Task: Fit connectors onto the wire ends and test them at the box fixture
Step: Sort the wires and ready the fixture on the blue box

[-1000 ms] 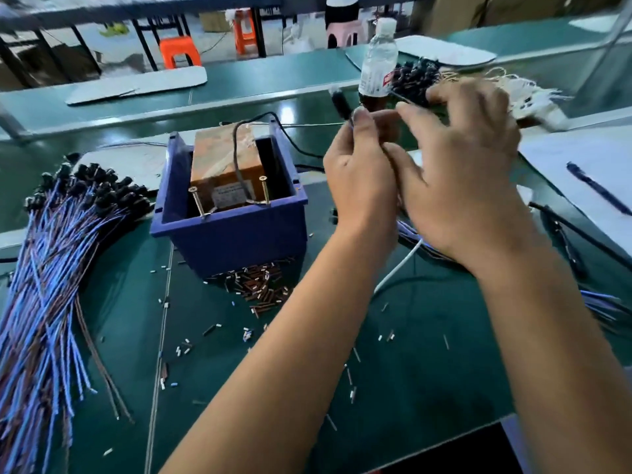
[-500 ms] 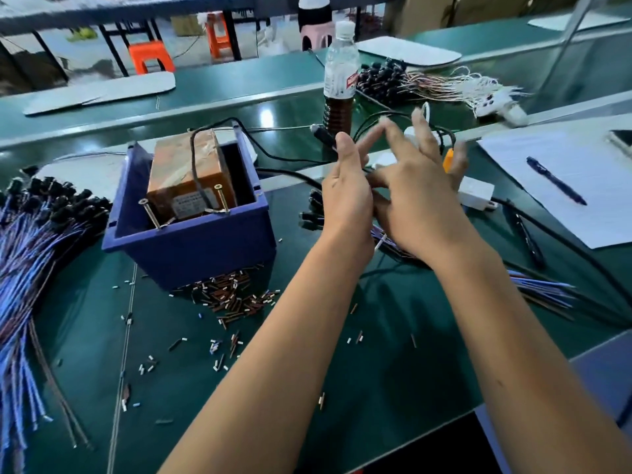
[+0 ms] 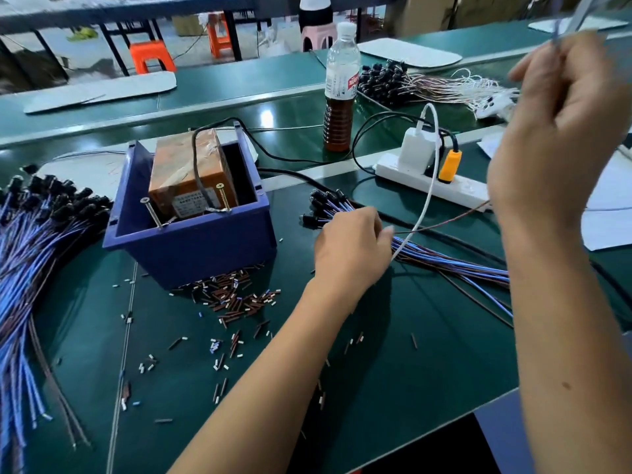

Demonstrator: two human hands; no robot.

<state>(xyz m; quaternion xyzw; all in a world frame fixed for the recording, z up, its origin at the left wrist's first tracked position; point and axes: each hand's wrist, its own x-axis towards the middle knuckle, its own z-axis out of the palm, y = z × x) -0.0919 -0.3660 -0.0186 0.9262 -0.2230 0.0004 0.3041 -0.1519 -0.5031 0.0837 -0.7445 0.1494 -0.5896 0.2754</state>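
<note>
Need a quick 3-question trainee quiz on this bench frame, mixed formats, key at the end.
1. True or false: two screws stand up from the blue box.
2. What does the left hand rest on? A) wire bundle B) bottle C) power strip
3. Fill in: the right hand is raised, pulling up one thin ____.

Key: 1 true; 2 A; 3 wire.

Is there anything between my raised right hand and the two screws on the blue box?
Yes. The left hand rests on the wire bundle between the right hand and the screws on the blue box, and a white cable arcs across there too.
</note>
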